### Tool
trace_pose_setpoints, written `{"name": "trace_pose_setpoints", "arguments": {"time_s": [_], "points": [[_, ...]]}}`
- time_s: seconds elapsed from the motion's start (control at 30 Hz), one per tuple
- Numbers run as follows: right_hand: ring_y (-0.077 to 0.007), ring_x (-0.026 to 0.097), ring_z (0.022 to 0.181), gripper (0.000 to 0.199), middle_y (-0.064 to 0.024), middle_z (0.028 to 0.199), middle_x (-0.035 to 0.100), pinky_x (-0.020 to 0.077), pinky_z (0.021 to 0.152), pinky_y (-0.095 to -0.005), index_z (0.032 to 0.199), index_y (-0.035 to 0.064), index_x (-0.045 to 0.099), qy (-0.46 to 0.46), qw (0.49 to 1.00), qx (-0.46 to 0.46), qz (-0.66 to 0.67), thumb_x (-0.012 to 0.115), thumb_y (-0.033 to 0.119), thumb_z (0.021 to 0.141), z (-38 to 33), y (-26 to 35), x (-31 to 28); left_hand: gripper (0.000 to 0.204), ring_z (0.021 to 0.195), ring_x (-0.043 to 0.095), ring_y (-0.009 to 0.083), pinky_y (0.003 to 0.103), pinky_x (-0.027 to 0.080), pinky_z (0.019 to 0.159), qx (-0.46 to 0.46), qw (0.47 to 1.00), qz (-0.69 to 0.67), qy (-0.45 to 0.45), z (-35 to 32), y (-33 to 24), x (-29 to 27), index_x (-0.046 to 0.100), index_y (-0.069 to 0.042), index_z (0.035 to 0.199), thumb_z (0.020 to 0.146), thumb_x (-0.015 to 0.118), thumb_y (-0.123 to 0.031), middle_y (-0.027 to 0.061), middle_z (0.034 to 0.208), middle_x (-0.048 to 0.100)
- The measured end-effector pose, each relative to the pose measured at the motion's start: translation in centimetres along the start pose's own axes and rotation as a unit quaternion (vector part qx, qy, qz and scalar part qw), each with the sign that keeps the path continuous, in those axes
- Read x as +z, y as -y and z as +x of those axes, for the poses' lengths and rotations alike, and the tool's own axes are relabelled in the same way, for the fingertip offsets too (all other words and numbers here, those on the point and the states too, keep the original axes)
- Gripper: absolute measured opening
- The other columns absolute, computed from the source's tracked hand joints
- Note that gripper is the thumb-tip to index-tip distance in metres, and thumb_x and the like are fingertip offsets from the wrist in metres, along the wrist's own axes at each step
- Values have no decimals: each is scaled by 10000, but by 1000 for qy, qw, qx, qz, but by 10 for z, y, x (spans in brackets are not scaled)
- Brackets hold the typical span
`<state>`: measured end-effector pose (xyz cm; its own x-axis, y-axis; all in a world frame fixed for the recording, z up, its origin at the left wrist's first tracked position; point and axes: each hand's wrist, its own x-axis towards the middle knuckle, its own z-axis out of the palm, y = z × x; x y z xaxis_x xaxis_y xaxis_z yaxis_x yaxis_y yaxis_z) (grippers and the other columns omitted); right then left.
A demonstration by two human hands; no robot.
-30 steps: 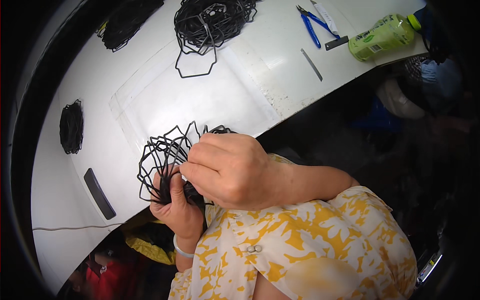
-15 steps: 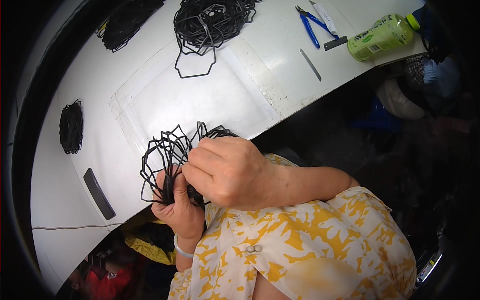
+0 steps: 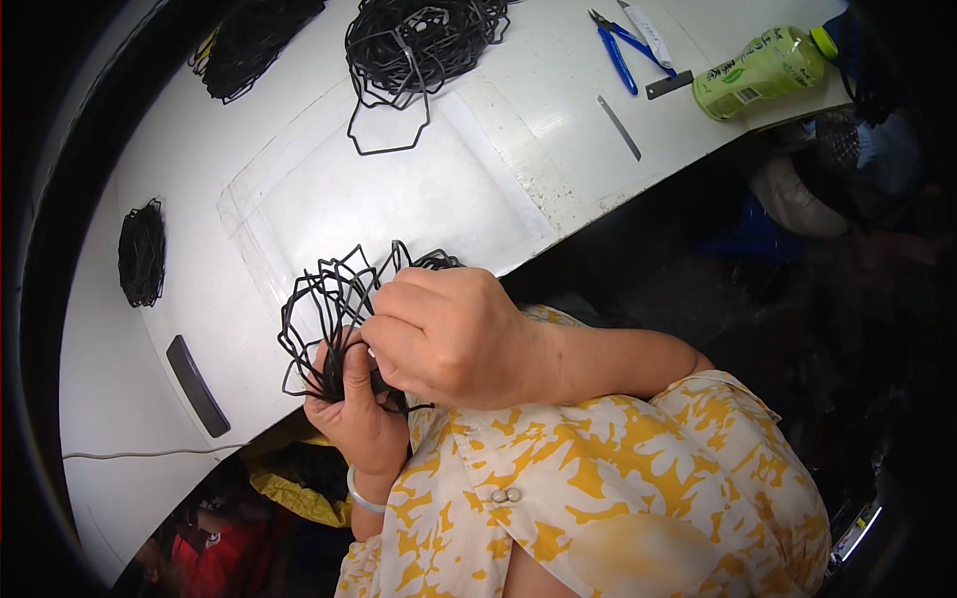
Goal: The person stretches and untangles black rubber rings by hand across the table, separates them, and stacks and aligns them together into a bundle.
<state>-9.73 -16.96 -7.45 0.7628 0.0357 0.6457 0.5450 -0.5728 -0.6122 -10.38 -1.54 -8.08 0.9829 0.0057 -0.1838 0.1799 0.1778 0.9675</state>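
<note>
My left hand (image 3: 357,404) is closed around a bunch of thin black bent frames (image 3: 329,299), which look like wire or rubber rings. They fan out above the thumb, over the table's near edge. Close beside it, my right hand (image 3: 454,339) is curled with its fingertips pinched at the same bunch. What exactly the right fingers grip is hidden behind the hand. More black loops (image 3: 437,261) stick out past the right knuckles.
On the white table (image 3: 389,209) lie a big heap of black frames (image 3: 419,45), a second pile (image 3: 257,50) and a small bundle (image 3: 142,254). Blue-handled cutters (image 3: 618,60), a thin blade (image 3: 619,128), a green bottle (image 3: 763,75) and a dark flat bar (image 3: 197,387) lie there too.
The right hand has shifted very slightly up and left, still pinched at the bunch. A loose black end now shows below it. The left hand keeps its hold.
</note>
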Motion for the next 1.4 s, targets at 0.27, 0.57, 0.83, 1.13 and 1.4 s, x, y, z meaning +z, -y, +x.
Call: {"name": "trace_pose_setpoints", "arguments": {"time_s": [0.27,0.57,0.83,1.13,1.4], "points": [[-165,586,595,57,-47,680,573,481,531,-271,758,23,627,5,978,157,141,669,12,721,1,-2,-1,127,549,468,6,151,313,448,-52,999,-13,-5,4,-5,2,636,8,987,927,623,-103,7,780,635],[-60,582,625,91,-40,762,654,462,539,-178,894,-41,676,85,656,507,553,657,12,822,5,-21,-20,158,486,342,12,178,232,425,-125,988,-87,-28,16,-13,5,605,-6,954,958,583,-162,-43,632,468],[-175,580,635,154,-84,771,610,483,536,-269,866,-30,649,-39,987,93,125,685,-27,717,4,6,-9,126,495,380,7,162,257,423,-92,993,-67,-45,12,-9,1,613,-5,999,951,582,-118,-20,679,556],[-201,524,598,160,-53,688,489,440,482,-293,762,-10,588,10,998,-30,-45,632,45,619,-1,3,0,118,517,439,-6,145,287,439,-13,1000,0,5,2,-8,4,633,8,996,942,594,-89,-4,739,619],[-182,510,578,114,-40,660,457,426,465,-278,688,29,533,-4,993,-52,-107,600,90,619,-2,7,2,89,572,486,8,151,342,487,20,1000,0,-7,2,-3,6,637,17,979,924,609,-48,-9,787,631]]}}
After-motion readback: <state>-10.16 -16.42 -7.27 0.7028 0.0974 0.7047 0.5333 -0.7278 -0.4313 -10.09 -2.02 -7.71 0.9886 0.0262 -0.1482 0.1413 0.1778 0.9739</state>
